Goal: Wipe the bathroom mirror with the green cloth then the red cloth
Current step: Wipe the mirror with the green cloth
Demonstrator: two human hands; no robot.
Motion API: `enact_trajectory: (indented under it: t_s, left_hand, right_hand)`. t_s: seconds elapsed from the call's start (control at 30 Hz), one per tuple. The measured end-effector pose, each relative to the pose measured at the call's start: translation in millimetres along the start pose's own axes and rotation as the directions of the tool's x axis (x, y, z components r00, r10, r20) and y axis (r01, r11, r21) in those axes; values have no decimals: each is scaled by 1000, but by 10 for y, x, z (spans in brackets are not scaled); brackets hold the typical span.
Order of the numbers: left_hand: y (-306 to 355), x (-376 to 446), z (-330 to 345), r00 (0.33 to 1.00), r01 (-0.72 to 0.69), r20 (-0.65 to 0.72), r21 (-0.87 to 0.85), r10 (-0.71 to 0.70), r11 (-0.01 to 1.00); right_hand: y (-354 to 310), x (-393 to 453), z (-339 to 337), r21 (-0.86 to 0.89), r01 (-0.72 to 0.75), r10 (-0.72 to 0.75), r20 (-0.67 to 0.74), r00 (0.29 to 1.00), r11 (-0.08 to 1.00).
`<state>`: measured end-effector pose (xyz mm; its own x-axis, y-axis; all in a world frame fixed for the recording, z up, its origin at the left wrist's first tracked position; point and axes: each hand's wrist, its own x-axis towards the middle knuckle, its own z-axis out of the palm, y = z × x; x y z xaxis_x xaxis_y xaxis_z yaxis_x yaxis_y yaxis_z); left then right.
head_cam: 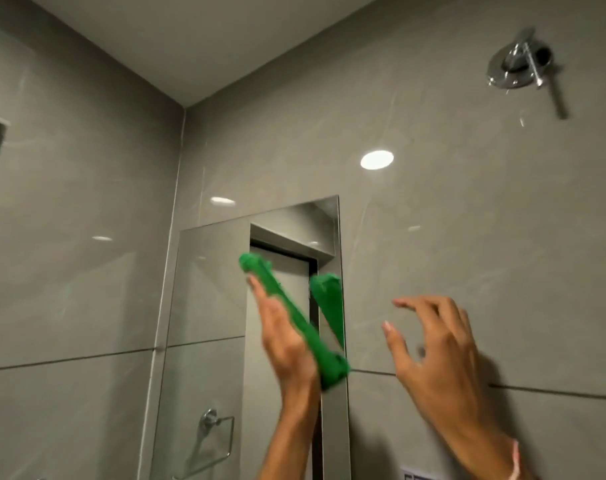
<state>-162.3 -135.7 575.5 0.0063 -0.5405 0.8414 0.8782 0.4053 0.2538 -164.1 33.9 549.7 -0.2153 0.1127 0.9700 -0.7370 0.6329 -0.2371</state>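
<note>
I'm on the green pass: left hand presses green cloth flat on mirror, mid-frame; right hand open, empty. Next, sweep the unwiped glass.

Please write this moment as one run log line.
step: green wipe | left hand: pressing green cloth on mirror | right hand: open, empty

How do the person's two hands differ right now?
The left hand presses the green cloth flat against the mirror; the right hand holds nothing. The left hand's fingers lie straight; the right hand's curl, spread, over the grey wall. Both are raised.
</note>
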Motion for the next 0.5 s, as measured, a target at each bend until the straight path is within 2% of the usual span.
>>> enact_trajectory:
  t_s: [0.07,0.1,0.17,0.2,0.27,0.4,0.5]
  left_hand:
    - [-100,339,381,968,-64,252,217,7,974]
    - [-235,461,497,933,-154,360,323,29,934]
    - [-540,579,578,877,-351,474,531,73,771]
    - [-619,638,629,864,-406,487,528,126,746]
    - [-694,711,634,841,-477,499,507,206,718]
    - [-796,1004,560,808,-546,522,484,275,684]
    - [-954,1349,416,834,-512,488,511,257,691]
  right_hand:
    - [102,306,111,-220,121,-120,16,993,968]
    - [132,430,187,-320,176,-165,60,984,931]
    - [140,601,357,-496,296,-219,208,953,816]
    - [142,656,460,-547,357,-242,273,931,757]
    - [145,737,636,-570,418,-272,327,905,707]
    - [139,814,935,-606,430,-306,303,902,669]
    - [147,805,1015,-640,401,-326,239,914,655]
